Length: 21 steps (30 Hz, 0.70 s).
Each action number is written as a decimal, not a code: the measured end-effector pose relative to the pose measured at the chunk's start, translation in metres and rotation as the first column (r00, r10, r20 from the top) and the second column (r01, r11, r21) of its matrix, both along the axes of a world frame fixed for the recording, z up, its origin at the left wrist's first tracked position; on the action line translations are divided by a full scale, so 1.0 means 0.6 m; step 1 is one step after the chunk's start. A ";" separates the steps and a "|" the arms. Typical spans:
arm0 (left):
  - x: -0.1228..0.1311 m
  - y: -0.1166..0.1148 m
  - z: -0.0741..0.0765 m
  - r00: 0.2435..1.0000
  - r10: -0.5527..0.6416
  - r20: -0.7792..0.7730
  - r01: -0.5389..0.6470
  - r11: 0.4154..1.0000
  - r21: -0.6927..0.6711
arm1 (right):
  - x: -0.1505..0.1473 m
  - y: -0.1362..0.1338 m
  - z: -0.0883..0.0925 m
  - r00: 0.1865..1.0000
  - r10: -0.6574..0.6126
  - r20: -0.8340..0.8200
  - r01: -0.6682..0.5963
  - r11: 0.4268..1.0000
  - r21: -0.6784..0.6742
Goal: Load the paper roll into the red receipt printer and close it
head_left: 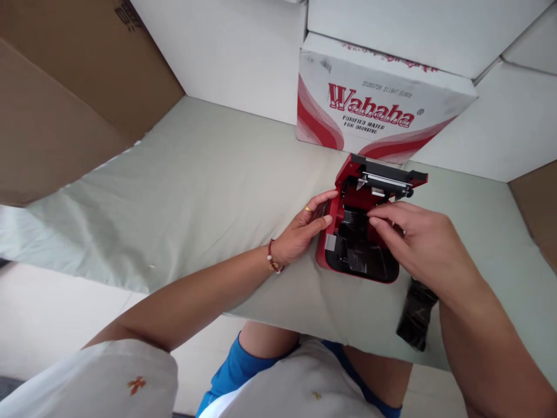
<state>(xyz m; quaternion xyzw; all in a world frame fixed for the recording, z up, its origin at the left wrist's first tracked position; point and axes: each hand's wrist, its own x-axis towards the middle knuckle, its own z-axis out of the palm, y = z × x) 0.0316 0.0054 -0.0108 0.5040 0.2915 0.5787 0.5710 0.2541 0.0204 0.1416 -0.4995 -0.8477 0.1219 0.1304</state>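
A red and black machine, which looks like a small label printer (326, 255), stands on the cloth with its lid (385, 171) raised. Glossy black film (365, 258) lies inside its open body. My left hand (302, 232) grips the printer's left side, thumb on the rim and fingers along the wall. Over the opening, my right hand (418, 232) pinches with thumb and forefinger at the edge of the black film; the fingertips cover the exact spot. Below my right wrist, a crumpled black strip (418, 316) lies at the cloth's front edge, partly hidden by the forearm.
A pale green cloth (226, 191) covers the surface. Behind the printer stands a white and red water carton (378, 110), against stacked white boxes (235, 52). A brown cardboard box (65, 110) is at the left, another brown box (539, 203) at the right edge.
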 end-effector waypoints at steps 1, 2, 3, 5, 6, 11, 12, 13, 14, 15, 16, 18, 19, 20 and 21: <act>-0.001 0.000 -0.001 1.000 0.000 -0.002 0.000 1.000 0.004 | -0.017 0.010 0.002 0.983 -0.025 0.181 0.023 1.000 0.011; -0.001 -0.001 -0.002 1.000 0.004 -0.007 -0.004 1.000 0.010 | -0.032 0.017 0.003 0.940 -0.045 0.339 0.045 0.999 0.009; -0.002 -0.001 -0.003 1.000 0.010 -0.018 -0.009 1.000 0.017 | -0.046 0.022 0.003 0.886 -0.052 0.461 0.059 0.998 -0.002; -0.003 -0.001 -0.006 0.999 0.022 -0.048 -0.021 0.999 0.031 | -0.067 0.028 0.002 0.800 -0.019 0.599 0.062 0.997 -0.050; -0.003 -0.001 -0.007 0.998 0.021 -0.053 -0.019 0.999 0.033 | -0.074 0.030 0.002 0.776 0.000 0.630 0.058 0.996 -0.071; -0.002 -0.003 -0.008 0.998 -0.038 0.055 0.040 0.999 -0.036 | -0.082 0.040 0.001 0.728 0.053 0.683 0.057 0.989 -0.137; -0.001 -0.004 -0.006 0.996 -0.043 0.078 0.047 0.997 -0.059 | -0.081 0.042 0.001 0.731 0.057 0.680 0.059 0.987 -0.146; -0.001 -0.004 -0.005 0.995 -0.045 0.093 0.052 0.996 -0.076 | -0.080 0.042 0.000 0.739 0.054 0.672 0.064 0.987 -0.151; -0.001 -0.005 -0.003 0.994 -0.046 0.098 0.054 0.995 -0.084 | -0.080 0.042 0.000 0.750 0.042 0.660 0.075 0.986 -0.149; -0.001 -0.006 -0.001 0.994 -0.045 0.096 0.053 0.995 -0.083 | -0.079 0.040 -0.001 0.763 0.024 0.646 0.092 0.985 -0.145; -0.001 -0.006 0.001 0.995 -0.044 0.088 0.051 0.996 -0.079 | -0.078 0.037 -0.001 0.778 -0.004 0.628 0.114 0.984 -0.136; -0.001 -0.007 0.004 0.997 -0.041 0.070 0.046 0.997 -0.068 | -0.072 0.024 0.002 0.827 -0.072 0.558 0.159 0.981 -0.109; -0.002 -0.007 0.005 0.997 -0.040 0.063 0.044 0.997 -0.069 | -0.064 0.014 0.006 0.866 -0.093 0.491 0.166 0.980 -0.106; -0.002 -0.007 0.005 0.997 -0.041 0.062 0.046 0.996 -0.074 | -0.051 0.001 0.011 0.913 -0.101 0.396 0.157 0.981 -0.112; -0.002 -0.007 0.004 0.997 -0.042 0.067 0.047 0.996 -0.080 | -0.033 -0.014 0.017 0.956 -0.090 0.279 0.131 0.983 -0.129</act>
